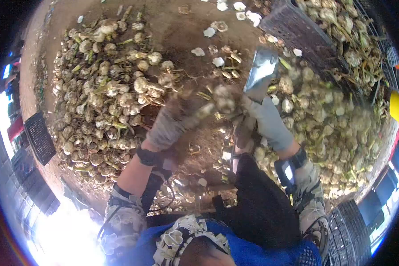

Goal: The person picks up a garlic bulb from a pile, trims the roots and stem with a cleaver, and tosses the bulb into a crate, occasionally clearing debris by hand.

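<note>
My left hand (pixel 170 122), in a pale glove, is closed around the stem of a garlic bulb (pixel 224 99); hand and bulb are smeared by motion. The bulb's head points right, between my two hands. My right hand (pixel 268 119), gloved too, is wrapped round the handle of a tool with a wide shiny metal blade (pixel 262 68), which points up and away from me. A large pile of garlic with stems (pixel 106 93) lies beside my left hand. Another garlic pile (pixel 323 119) spreads to the right of my right hand.
A dark plastic crate (pixel 301 35) stands at the upper right, with garlic in and behind it. White trimmed bulbs (pixel 239 6) are scattered on the ground ahead. A black crate (pixel 40 137) is at the left, and another crate (pixel 348 230) at the lower right.
</note>
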{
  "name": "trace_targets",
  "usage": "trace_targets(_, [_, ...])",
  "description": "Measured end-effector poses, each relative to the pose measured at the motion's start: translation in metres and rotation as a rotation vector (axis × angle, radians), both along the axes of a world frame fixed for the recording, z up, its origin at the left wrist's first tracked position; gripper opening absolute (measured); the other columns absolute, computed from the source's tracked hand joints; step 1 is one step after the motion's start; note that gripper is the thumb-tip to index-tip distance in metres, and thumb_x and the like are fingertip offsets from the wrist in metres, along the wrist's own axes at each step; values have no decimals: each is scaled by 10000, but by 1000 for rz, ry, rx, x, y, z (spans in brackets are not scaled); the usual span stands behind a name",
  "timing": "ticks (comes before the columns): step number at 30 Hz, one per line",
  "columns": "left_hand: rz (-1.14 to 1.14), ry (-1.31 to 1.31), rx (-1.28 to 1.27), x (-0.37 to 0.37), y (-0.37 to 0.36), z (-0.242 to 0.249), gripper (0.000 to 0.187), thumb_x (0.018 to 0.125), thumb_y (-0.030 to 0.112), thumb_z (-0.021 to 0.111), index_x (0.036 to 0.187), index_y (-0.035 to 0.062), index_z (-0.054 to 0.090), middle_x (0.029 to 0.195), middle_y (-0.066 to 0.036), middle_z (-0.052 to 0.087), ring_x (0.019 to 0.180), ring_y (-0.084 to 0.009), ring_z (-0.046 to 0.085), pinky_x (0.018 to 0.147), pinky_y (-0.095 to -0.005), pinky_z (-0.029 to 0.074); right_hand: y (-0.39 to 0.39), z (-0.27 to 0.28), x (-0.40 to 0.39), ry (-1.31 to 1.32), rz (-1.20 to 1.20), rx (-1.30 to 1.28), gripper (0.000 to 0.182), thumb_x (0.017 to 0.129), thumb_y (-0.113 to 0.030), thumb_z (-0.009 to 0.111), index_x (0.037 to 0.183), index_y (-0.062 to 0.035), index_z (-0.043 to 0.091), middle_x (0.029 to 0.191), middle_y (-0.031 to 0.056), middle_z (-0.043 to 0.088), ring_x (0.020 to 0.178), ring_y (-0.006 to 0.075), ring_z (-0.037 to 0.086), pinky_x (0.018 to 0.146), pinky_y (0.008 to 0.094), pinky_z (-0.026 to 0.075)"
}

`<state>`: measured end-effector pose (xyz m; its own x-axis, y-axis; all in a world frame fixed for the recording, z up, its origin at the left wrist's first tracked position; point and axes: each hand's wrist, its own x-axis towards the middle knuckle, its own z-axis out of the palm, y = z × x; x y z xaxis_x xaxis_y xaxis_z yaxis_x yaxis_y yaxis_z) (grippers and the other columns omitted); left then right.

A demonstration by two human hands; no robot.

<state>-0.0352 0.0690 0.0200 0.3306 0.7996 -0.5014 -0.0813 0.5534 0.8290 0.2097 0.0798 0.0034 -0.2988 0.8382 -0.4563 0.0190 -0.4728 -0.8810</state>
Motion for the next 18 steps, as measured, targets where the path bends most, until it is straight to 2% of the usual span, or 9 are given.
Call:
trace_targets(2, [-8,-290,51,22,-17,-22,598,801,-15,615,1321,58,330,1157,-51,537,1047,-154,510,916,-278,399,-6,-1,4,245,-156,-244,274,849,-245,610,974,-2,624,870,19,618,748,89,545,676,258,443])
trace_targets(4, [50,-497,-50,44,-24,-30,629,786,-6,640,1326,56,323,1184,-52,515,1056,-156,503,935,-285,388,-10,-4,4,15,-89,-150,265,842,-226,616,974,4,612,828,12,613,729,88,546,663,257,445])
trace_targets(5, [-30,-275,61,45,-25,-28,639,775,17,662,1318,53,327,1177,-56,515,1055,-159,503,945,-294,384,-11,-2,1,-95,-51,-103,262,839,-216,618,974,7,606,807,8,611,719,88,546,657,256,446])
trace_targets(6, [-111,-48,162,47,-25,-25,651,763,40,683,1310,50,332,1170,-60,515,1055,-161,502,955,-302,379,-11,4,0,-63,-54,-175,283,828,-199,627,1004,20,589,799,24,625,721,89,559,656,243,449])
trace_targets(8, [72,-267,-98,54,-27,-34,726,734,70,717,1320,42,291,1156,-65,512,1039,-153,506,929,-306,414,-8,17,-3,-155,42,-205,289,825,-205,630,993,26,589,839,39,634,721,95,569,652,245,457])
trace_targets(10, [-7,-131,30,52,-25,-31,768,708,78,743,1311,26,270,1142,-65,513,994,-142,526,885,-303,448,-11,22,-9,-154,30,-105,312,820,-229,633,1002,19,583,870,60,646,713,118,584,634,274,472])
trace_targets(13, [26,-89,78,52,-23,-26,738,682,90,767,1273,26,330,1100,-56,537,986,-126,524,864,-298,455,-15,13,-7,-286,120,112,328,809,-257,637,1000,1,572,828,94,642,690,209,611,613,319,479])
trace_targets(16, [-15,-70,51,47,-19,-26,628,732,128,730,1244,22,382,1072,-78,564,953,-142,548,850,-304,461,-19,5,-2,-626,246,323,263,778,-218,628,946,-27,558,788,125,599,708,299,605,605,356,478])
trace_targets(18, [-309,47,184,42,-9,-33,572,782,151,677,1253,13,383,1085,-103,569,942,-161,562,840,-311,467,-19,6,4,-654,373,556,230,745,-197,623,890,-40,537,789,129,564,709,320,590,596,372,475])
